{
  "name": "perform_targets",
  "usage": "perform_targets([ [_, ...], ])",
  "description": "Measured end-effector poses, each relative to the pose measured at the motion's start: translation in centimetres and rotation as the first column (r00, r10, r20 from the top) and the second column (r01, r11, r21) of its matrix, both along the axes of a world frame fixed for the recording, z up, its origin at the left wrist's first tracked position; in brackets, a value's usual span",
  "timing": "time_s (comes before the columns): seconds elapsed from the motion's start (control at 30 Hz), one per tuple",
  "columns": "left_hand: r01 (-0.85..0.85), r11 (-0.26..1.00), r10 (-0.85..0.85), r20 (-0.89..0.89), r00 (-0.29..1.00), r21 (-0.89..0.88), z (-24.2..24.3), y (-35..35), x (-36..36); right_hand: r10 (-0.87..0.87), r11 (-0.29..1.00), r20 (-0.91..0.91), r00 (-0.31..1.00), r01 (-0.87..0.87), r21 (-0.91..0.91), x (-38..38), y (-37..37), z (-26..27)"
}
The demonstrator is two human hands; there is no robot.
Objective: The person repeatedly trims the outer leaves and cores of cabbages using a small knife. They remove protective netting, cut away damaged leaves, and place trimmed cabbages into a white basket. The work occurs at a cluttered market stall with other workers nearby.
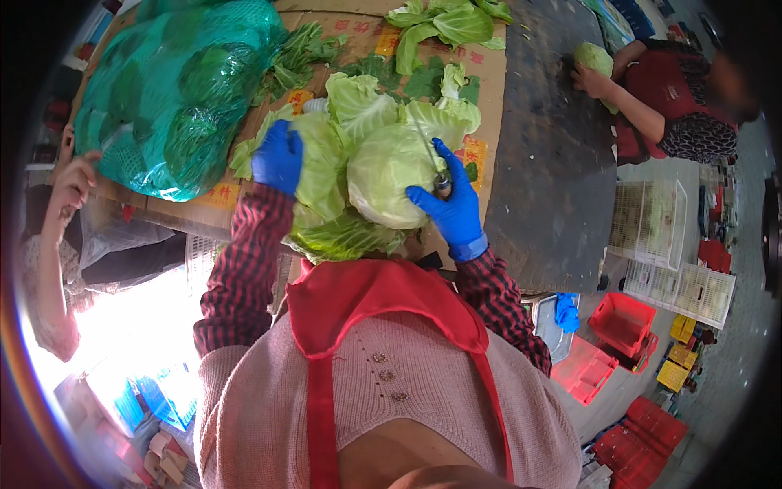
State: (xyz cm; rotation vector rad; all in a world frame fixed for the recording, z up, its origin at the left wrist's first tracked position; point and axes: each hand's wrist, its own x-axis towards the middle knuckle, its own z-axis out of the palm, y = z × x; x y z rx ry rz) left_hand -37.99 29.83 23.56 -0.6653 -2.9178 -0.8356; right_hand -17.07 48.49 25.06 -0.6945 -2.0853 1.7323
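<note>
A pale green cabbage head sits in front of me on the cardboard-covered table. My right hand, in a blue glove, holds a knife by its handle, the thin blade pointing away from me. The thumb and fingers of that hand also rest against the cabbage's right side. My left hand, gloved in blue too, is closed on a large outer cabbage leaf left of the head. Further loose leaves lie just beyond the head, and a darker leaf is under its near side.
A green mesh sack of produce stands at the left, with another person's hand beside it. More trimmed leaves lie on the cardboard. Across the dark tabletop, a co-worker holds a cabbage. Red crates stand right.
</note>
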Motion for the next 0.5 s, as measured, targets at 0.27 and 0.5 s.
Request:
perform_targets([
  [0.27,0.267,0.759,-0.476,0.226,0.85,0.594,0.2,1.5,7.5,-0.166,0.928,0.267,0.949,0.242,-0.282,-0.6,4.7,-1.2],
  [0.5,0.654,0.667,-0.684,-0.054,0.727,0.358,1.3,6.2,7.7,-0.09,0.742,0.204,0.975,0.202,-0.639,1.4,5.7,-2.9],
])
